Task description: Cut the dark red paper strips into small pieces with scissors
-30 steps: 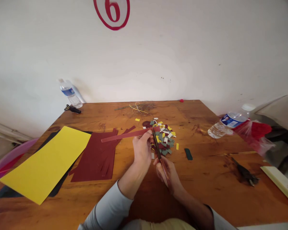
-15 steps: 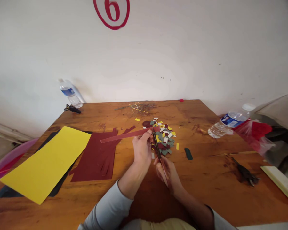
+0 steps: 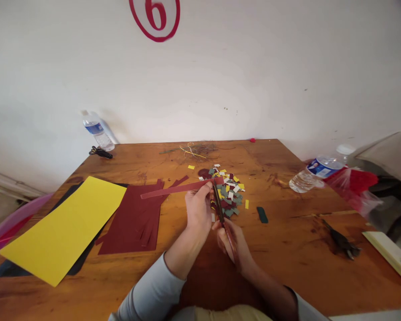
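Pinching red strip (image 3: pixel 172 190) in left hand (image 3: pixel 198 209), long axis sideways; right hand (image 3: pixel 242 248) grips scissors (image 3: pixel 222 218), blades crossing strip's right end near pinch; blade gap unclear.

This looks like a craft workspace in a plain indoor room; whether home or workshop, one cannot tell. A stained brown wooden table (image 3: pixel 287 249) stands against a white wall (image 3: pixel 237 80) with a large circled red number six (image 3: pixel 150 15) on it. Dark-bladed scissors (image 3: pixel 218 203) meet a thin dark red paper strip (image 3: pixel 170 189) near a multicoloured heap of small cut paper pieces (image 3: pixel 231 195); at left lies a rectangular yellow paper sheet (image 3: pixel 65 227).
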